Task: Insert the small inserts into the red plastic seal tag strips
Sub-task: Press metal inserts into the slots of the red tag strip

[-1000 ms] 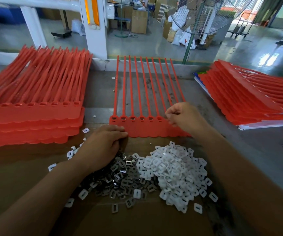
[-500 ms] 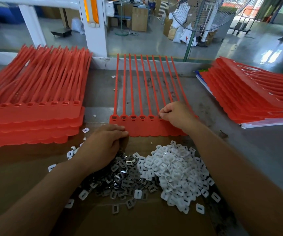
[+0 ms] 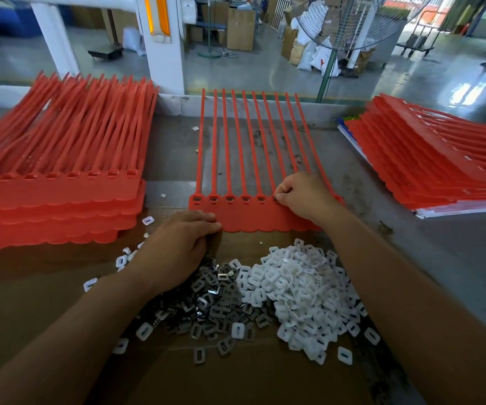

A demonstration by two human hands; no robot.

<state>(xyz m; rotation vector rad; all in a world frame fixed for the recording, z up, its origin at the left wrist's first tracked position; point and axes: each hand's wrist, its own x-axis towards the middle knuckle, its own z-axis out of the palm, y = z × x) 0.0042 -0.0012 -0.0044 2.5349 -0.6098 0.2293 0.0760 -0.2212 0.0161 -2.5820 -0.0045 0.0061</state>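
While a hall (image 3: 265, 68) opens beyond its far edge, the bench (image 3: 367, 229) holds the strip (image 3: 253, 220) at its middle, tails running to that edge, sockets (image 3: 230, 198) toward the person. At the near edge metal inserts (image 3: 206, 305) heap under the curled left hand (image 3: 180, 249), grip unclear. The right hand (image 3: 303, 194), nearer the sockets, pinches at the sixth, probably an insert.

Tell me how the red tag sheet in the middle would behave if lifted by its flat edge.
Probably floppy: the red tag sheet has long thin tails that bow sideways near the right hand, so they would likely droop. Likely light, being thin plastic. It may slide easily on the table when pushed.
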